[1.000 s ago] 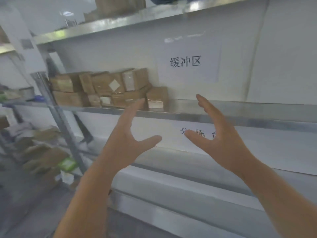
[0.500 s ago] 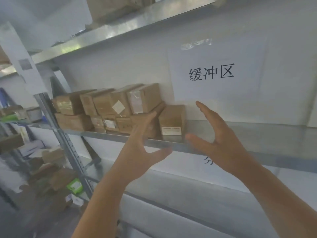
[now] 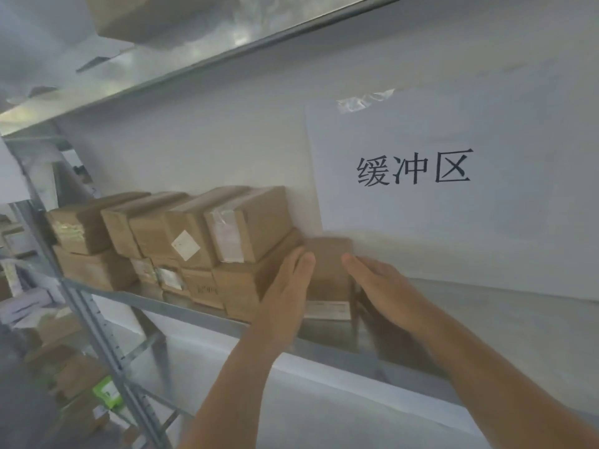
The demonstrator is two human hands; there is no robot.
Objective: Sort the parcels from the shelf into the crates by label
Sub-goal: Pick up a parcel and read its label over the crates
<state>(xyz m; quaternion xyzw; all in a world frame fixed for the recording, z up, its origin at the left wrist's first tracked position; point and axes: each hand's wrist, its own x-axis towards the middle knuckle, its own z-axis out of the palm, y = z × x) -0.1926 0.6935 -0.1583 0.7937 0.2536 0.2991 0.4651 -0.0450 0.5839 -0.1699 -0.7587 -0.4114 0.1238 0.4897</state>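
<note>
Both hands reach onto the shelf (image 3: 486,306) and bracket one small box (image 3: 329,270), the end one of the row. The left hand (image 3: 285,293) lies flat along its left side, in the narrow gap between it and the neighbouring stack (image 3: 181,247), and the right hand (image 3: 385,286) lies flat along its right side, where the shelf is bare. The fingers of each look straight, not curled round the box, so the grip reads as two open palms pressing inward from either side; whether they bear on the cardboard yet or sit just beside it cannot be told through the blur. That hold suits a box standing on end: squeezing both sides should let it slide out toward the person without tipping or dragging the stack. The box stands upright between the hands with a white label (image 3: 327,310) low on its front face, just below the fingertips, so I judge this to be the pick, with reading the label to follow. Left of the left hand the stack counts about ten boxes, five above and roughly five below, the lower ones partly hidden. Above the right hand one printed sign (image 3: 411,166) is taped to the wall. No crates are in view.
</note>
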